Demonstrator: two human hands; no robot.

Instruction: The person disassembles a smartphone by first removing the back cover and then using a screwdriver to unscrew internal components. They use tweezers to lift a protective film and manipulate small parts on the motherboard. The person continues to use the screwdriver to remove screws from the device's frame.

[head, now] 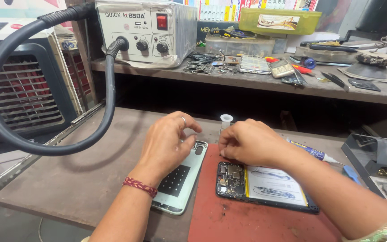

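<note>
- Your left hand (169, 143) rests on the top end of the back cover (182, 179) of a phone. The fingers are bent and they press on the cover near its camera hole; they do not close around it.
- The back cover lies flat on the table (77, 179), inside face up, at about 7 o'clock from the middle of the view. Its right edge is just beside the red mat (247, 219).
- Your right hand (251, 143) is curled, with the fingertips down on the top edge of the opened phone (265, 183). I cannot tell if it pinches a small part there.
- The opened phone lies on the red mat at about 5 o'clock, with its circuit board on the left and its battery on the right.
- A glue tube (312, 151) lies at 3 o'clock from your right hand, partly behind the wrist.
- A small white cap (226, 119) stands at 12 o'clock, between your two hands and a little behind them.
- A thick grey hose (5, 130) curves at 9 o'clock and goes up to the hot air station (142, 31) at 11 o'clock on the shelf.
</note>
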